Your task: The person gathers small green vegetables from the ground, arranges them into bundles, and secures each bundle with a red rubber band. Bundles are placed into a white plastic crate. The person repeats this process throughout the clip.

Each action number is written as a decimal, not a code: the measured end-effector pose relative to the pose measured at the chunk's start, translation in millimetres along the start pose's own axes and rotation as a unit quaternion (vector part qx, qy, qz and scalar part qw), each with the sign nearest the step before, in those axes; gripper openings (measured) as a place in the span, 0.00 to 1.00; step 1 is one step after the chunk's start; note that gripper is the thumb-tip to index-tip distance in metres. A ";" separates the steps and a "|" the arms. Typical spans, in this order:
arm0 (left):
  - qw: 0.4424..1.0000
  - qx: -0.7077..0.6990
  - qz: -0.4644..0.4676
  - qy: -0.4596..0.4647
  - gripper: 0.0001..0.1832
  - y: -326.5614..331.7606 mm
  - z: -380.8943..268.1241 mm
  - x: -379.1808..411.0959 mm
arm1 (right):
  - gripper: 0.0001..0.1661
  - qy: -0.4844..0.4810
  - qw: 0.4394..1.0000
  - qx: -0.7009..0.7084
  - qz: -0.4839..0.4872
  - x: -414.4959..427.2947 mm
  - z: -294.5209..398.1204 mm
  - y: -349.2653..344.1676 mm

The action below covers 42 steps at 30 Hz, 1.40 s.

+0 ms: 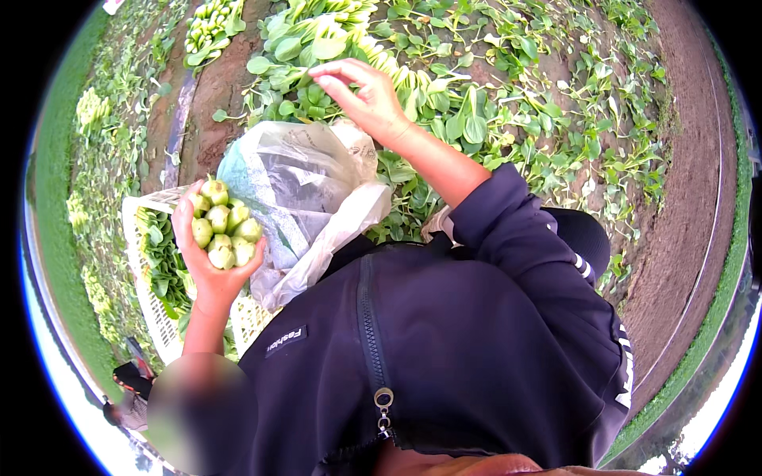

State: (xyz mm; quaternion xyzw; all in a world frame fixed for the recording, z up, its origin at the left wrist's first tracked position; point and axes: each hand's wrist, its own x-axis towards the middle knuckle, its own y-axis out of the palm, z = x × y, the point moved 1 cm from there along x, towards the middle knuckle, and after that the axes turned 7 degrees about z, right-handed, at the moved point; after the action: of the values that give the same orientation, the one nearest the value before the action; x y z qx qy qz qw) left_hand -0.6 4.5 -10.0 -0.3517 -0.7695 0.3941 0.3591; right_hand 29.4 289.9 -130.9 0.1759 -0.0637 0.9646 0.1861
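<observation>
My left hand [205,262] is closed around a bunch of pak choi [220,223], its pale cut root ends turned up towards me. It is held over the inner edge of a white plastic crate [149,309] that holds leafy greens [164,262]. My right hand [372,98] is stretched forward over a row of cut pak choi [417,83] on the ground. Its thumb and fingertips are beside a green leaf stem; whether they grip it is unclear. A clear and whitish plastic bag [303,172] lies across my lap between both arms.
Another heap of pak choi [208,35] lies ahead on the brown soil [229,77]. Loose leafy plants [571,119] cover the ground to the right, beside a bare earth strip [690,196]. Part of another person [131,404] shows at the lower left.
</observation>
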 end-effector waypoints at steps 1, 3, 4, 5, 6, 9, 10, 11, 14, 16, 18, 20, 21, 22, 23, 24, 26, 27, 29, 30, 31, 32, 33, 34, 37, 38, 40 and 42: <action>1.000 -0.002 -0.012 0.017 0.58 2.7 5.8 -0.5 | 0.11 0.115 0.987 0.084 -0.068 -5.1 -56.9 -29.2; 0.999 0.020 0.010 0.032 0.58 3.7 7.3 8.2 | 0.10 0.203 0.941 -0.030 -0.269 -35.5 -161.2 -108.1; 0.999 0.025 0.003 0.031 0.56 4.8 4.3 13.1 | 0.10 0.289 0.893 -0.162 -0.305 -60.7 -193.9 -149.0; 1.000 0.026 0.001 0.016 0.56 6.9 4.3 14.0 | 0.14 0.342 0.838 -0.234 -0.355 -91.6 -232.6 -182.1; 1.000 0.025 -0.002 0.018 0.56 9.6 5.6 14.6 | 0.18 0.397 0.813 -0.288 -0.313 -107.8 -245.9 -205.0; 1.000 -0.008 -0.019 -0.003 0.56 17.8 7.6 18.8 | 0.29 0.469 0.760 -0.385 -0.232 -131.1 -257.5 -220.9; 1.000 -0.004 -0.009 -0.015 0.56 17.4 7.4 20.6 | 0.30 0.462 0.737 -0.449 -0.205 -132.6 -265.3 -217.9; 1.000 0.000 0.001 -0.027 0.56 13.8 6.5 21.3 | 0.30 0.470 0.744 -0.444 -0.172 -131.7 -275.9 -213.9; 0.999 0.018 0.008 -0.049 0.56 12.9 1.3 22.5 | 0.29 0.462 0.773 -0.417 -0.128 -114.4 -275.8 -206.0; 0.998 0.030 0.016 -0.051 0.56 10.5 -0.1 27.1 | 0.26 0.399 0.828 -0.368 -0.141 -85.6 -267.3 -199.0; 0.998 0.044 0.024 -0.041 0.55 13.4 1.3 32.3 | 0.24 0.319 0.886 -0.299 -0.154 -63.4 -265.2 -203.0; 0.996 0.054 0.033 -0.056 0.54 11.8 1.7 30.1 | 0.23 0.252 0.925 -0.233 -0.164 -49.7 -261.0 -216.3; 0.996 0.053 0.038 -0.068 0.54 10.4 0.2 28.0 | 0.21 0.211 0.904 -0.342 -0.146 -52.8 -263.5 -237.5; 0.994 0.053 0.042 -0.081 0.54 10.6 -1.3 27.3 | 0.20 0.232 0.862 -0.422 -0.160 -63.4 -270.1 -258.2; 0.995 0.050 0.039 -0.076 0.54 12.0 -0.4 29.8 | 0.20 0.238 0.809 -0.507 -0.179 -83.3 -282.7 -286.1; 0.996 0.048 0.038 -0.071 0.53 12.9 -0.5 33.0 | 0.23 0.293 0.762 -0.551 -0.175 -108.1 -289.4 -315.5; 0.995 0.057 0.043 -0.072 0.53 10.7 -0.1 35.0 | 0.30 0.468 0.619 -0.611 -0.154 -155.1 -285.9 -352.2; 0.995 0.054 0.040 -0.069 0.53 12.2 -1.9 34.4 | 0.32 0.506 0.559 -0.646 -0.119 -174.9 -278.8 -361.9; 0.996 0.050 0.033 -0.069 0.54 16.2 -5.1 31.7 | 0.30 0.611 0.499 -0.614 -0.009 -191.8 -263.9 -375.9; 0.996 0.050 0.030 -0.070 0.54 17.6 -7.3 30.6 | 0.27 0.614 0.506 -0.605 0.009 -188.4 -255.4 -378.4; 0.995 0.055 0.027 -0.074 0.54 18.0 -8.5 27.5 | 0.25 0.616 0.513 -0.597 0.027 -185.6 -251.9 -379.9; 0.996 0.057 0.029 -0.068 0.54 16.8 -7.3 30.1 | 0.25 0.555 0.581 -0.595 -0.006 -184.5 -255.0 -381.7; 0.996 0.061 0.029 -0.062 0.54 16.3 -6.4 31.0 | 0.24 0.486 0.645 -0.588 -0.039 -173.7 -257.5 -377.4; 0.996 0.063 0.031 -0.053 0.55 16.4 -5.0 33.6 | 0.24 0.412 0.704 -0.574 -0.072 -165.5 -257.0 -372.7; 0.996 0.065 0.026 -0.048 0.55 18.3 -8.5 34.4 | 0.31 0.210 0.719 -0.662 0.011 -110.3 -234.6 -312.2; 0.997 0.064 0.024 -0.045 0.55 18.0 -8.0 34.4 | 0.29 0.178 0.750 -0.637 0.026 -99.8 -234.4 -293.7; 0.997 0.064 0.015 -0.041 0.54 17.7 -8.7 33.0 | 0.19 0.182 0.781 -0.587 0.109 -89.1 -246.0 -257.5; 0.997 0.062 0.003 -0.034 0.53 18.4 -5.8 31.5 | 0.17 0.244 0.760 -0.574 0.186 -101.7 -274.3 -225.1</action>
State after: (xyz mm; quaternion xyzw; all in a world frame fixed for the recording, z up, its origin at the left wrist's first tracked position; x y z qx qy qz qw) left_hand -6.6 40.7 -14.6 -0.3174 -0.7540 0.4542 0.3529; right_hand 117.0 515.1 -410.0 -0.2200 -0.5889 0.7737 0.0787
